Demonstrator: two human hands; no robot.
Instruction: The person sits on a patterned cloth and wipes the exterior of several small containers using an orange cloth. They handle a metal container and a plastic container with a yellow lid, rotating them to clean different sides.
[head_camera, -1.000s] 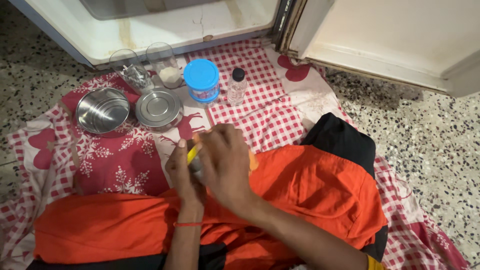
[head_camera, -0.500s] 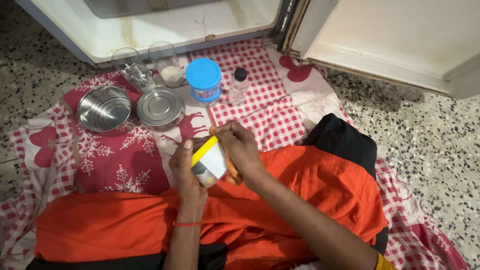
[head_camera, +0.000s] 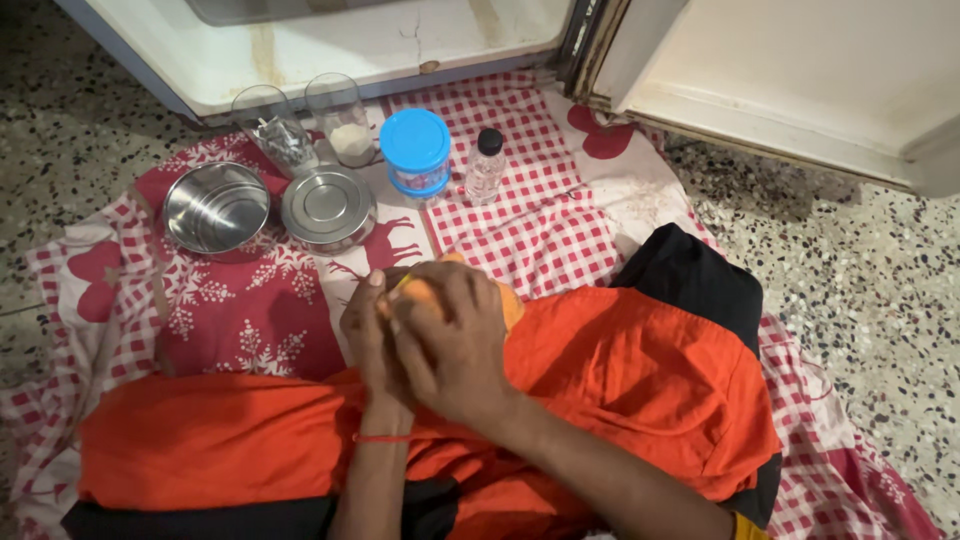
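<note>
I have both hands clasped together over my lap: my left hand (head_camera: 368, 335) cups a small yellow-lidded jar (head_camera: 400, 288) from beneath, almost hidden. My right hand (head_camera: 450, 340) lies across it, fingers pressing an orange cloth (head_camera: 508, 303) onto it.

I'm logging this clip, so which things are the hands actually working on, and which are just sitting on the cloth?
In hand:
left hand
right hand
yellow-lidded jar
orange cloth

Lying about:
steel bowl
lidded steel tin
blue-lidded jar
small clear bottle
two glasses

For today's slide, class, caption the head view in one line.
Both hands, left hand and right hand, wrap an orange cloth around a jar, beside steel tins on a checked sheet.
</note>
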